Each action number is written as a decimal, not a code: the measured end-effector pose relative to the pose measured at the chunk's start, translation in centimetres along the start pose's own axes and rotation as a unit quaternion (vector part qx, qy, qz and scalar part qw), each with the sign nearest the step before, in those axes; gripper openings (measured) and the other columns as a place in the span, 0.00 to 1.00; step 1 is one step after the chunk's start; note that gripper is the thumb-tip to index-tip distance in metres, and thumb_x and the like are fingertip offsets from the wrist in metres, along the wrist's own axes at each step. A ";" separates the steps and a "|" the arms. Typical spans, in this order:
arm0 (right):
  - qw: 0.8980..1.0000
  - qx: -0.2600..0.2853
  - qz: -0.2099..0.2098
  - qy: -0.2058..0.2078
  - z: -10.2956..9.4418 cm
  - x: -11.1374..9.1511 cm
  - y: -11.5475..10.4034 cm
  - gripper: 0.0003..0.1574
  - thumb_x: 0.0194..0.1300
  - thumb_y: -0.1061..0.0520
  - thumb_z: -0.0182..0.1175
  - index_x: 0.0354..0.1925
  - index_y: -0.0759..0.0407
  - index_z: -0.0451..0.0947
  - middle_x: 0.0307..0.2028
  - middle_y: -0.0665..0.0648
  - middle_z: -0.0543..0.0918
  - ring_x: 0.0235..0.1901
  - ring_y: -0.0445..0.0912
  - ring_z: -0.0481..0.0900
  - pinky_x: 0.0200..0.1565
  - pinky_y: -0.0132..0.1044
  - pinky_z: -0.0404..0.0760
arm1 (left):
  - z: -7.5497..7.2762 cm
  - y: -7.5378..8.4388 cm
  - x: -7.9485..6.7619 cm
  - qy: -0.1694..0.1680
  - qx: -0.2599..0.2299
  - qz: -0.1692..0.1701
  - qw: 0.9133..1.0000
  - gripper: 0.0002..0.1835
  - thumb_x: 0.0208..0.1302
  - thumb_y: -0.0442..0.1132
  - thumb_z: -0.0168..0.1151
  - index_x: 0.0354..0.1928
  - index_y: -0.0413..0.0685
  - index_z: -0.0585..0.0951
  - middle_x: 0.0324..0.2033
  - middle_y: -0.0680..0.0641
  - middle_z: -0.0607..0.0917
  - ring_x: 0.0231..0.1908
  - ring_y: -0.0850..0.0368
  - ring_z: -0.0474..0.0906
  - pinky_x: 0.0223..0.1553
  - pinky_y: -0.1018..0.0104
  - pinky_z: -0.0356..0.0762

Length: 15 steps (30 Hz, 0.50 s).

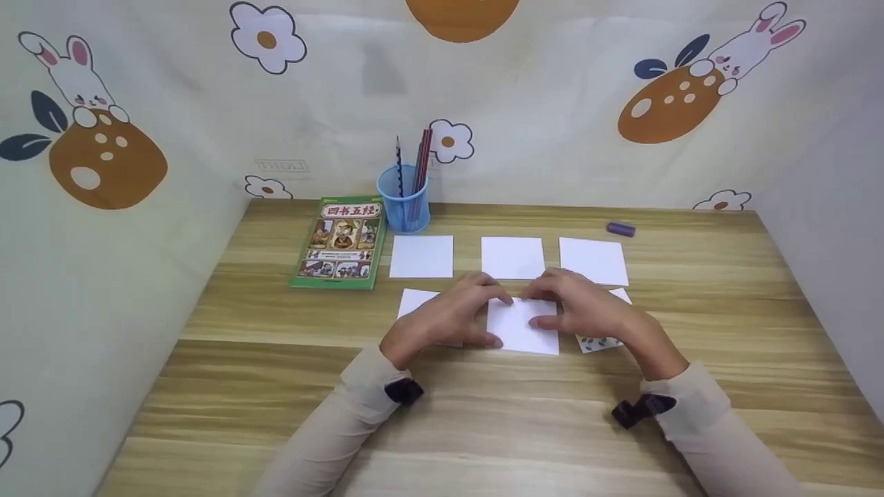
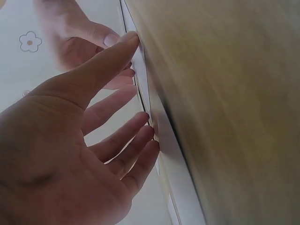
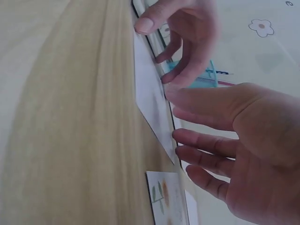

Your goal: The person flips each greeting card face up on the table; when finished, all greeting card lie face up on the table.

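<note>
Left hand (image 1: pixel 452 314) and right hand (image 1: pixel 583 304) meet at the middle card (image 1: pixel 514 335)

From my place far away, I see in the head view two bare hands over a wooden table (image 1: pixel 483 442). The middle card is white and lies in the centre of the front row, between the hands. The left hand has its fingers apart and softly bent; its thumb is at the near left corner of this card, and its index finger is by the far edge. The right hand is also relaxed and wide, its thumb over the card's right part and its fingertips by the far edge. I see neither hand gripping the card; how firmly they touch it, I cannot tell.

The front left card (image 1: pixel 416 299) is partly hidden by the left hand. Under the right hand shows a printed card (image 1: pixel 599 344) with small leaves. Behind stand in a row three white cards, the back left card (image 1: pixel 421 257), the back middle card (image 1: pixel 512 257) and the back right card (image 1: pixel 594 261), all lying flat. Farther back, I notice a green book (image 1: pixel 338 241), a blue cup (image 1: pixel 397 215) with pencils (image 1: pixel 423 152), and a small purple object (image 1: pixel 621 229).
</note>
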State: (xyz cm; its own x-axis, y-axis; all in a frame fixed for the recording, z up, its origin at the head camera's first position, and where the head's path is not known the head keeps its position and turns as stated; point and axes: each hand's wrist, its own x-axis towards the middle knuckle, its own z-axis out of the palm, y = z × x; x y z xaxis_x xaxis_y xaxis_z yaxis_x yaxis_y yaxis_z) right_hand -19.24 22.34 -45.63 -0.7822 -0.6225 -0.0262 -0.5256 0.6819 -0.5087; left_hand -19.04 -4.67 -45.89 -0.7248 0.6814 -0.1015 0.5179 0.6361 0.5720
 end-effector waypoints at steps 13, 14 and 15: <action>0.999 0.016 0.035 0.014 0.8 -0.2 -0.1 0.36 0.58 0.42 0.83 0.58 0.54 0.83 0.54 0.55 0.79 0.57 0.52 0.74 0.60 0.48 0.76 | -0.2 0.1 -0.3 -0.009 0.004 -0.010 1.000 0.41 0.57 0.52 0.85 0.72 0.59 0.79 0.69 0.47 0.76 0.71 0.51 0.69 0.76 0.53 0.73; 0.999 0.014 0.033 0.015 0.8 -0.2 -0.1 0.35 0.58 0.42 0.83 0.58 0.54 0.83 0.54 0.55 0.80 0.57 0.52 0.74 0.60 0.48 0.75 | -0.2 0.1 -0.3 -0.008 0.006 -0.008 1.000 0.41 0.57 0.52 0.86 0.72 0.59 0.79 0.69 0.47 0.76 0.71 0.51 0.69 0.76 0.53 0.73; 0.999 0.010 0.031 0.017 0.8 -0.2 -0.1 0.36 0.58 0.41 0.83 0.58 0.54 0.83 0.54 0.55 0.80 0.56 0.52 0.74 0.59 0.48 0.74 | -0.2 0.1 -0.3 -0.006 0.007 -0.007 1.000 0.41 0.57 0.52 0.86 0.73 0.58 0.79 0.68 0.47 0.76 0.70 0.52 0.69 0.76 0.53 0.73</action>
State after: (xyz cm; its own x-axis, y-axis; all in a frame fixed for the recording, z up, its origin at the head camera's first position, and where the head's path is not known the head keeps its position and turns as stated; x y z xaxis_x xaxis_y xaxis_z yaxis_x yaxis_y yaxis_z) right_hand -18.72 22.11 -46.29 -0.8244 -0.5652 -0.0292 -0.4688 0.7109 -0.5243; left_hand -18.84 -4.87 -45.65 -0.7268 0.6763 -0.1200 0.5137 0.6512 0.5587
